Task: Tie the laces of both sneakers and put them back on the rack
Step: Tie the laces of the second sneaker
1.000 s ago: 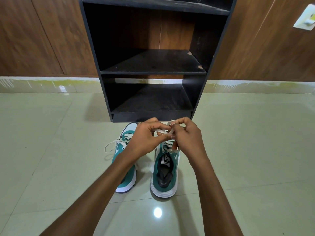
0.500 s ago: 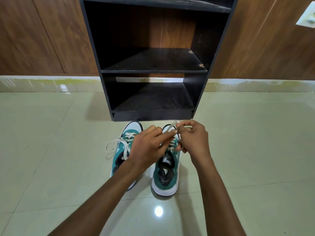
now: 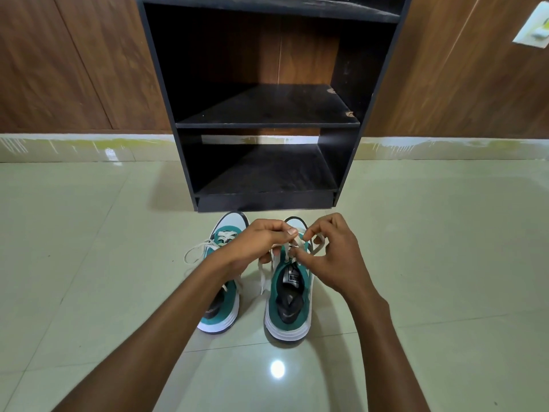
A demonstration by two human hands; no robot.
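Two teal and white sneakers stand side by side on the floor, toes toward a black rack [image 3: 267,125]. Over the right sneaker [image 3: 289,304] my left hand [image 3: 255,243] pinches a cream lace between thumb and fingers, with a loose end hanging down beside the shoe. My right hand [image 3: 332,257] pinches the other lace [image 3: 318,248], which forms a loop by my fingers. The left sneaker [image 3: 221,310] lies partly under my left forearm; its laces [image 3: 197,248] trail loose to the left.
The rack has two bare shelves and stands against a brown wood-panelled wall [image 3: 74,60]. Glossy pale floor tiles [image 3: 430,263] stretch out on both sides of the shoes. A white wall switch [image 3: 533,28] shows at the top right.
Both hands have shifted slightly apart over the right sneaker. A loop of lace now shows by my right fingers and a lace end hangs below my left hand.
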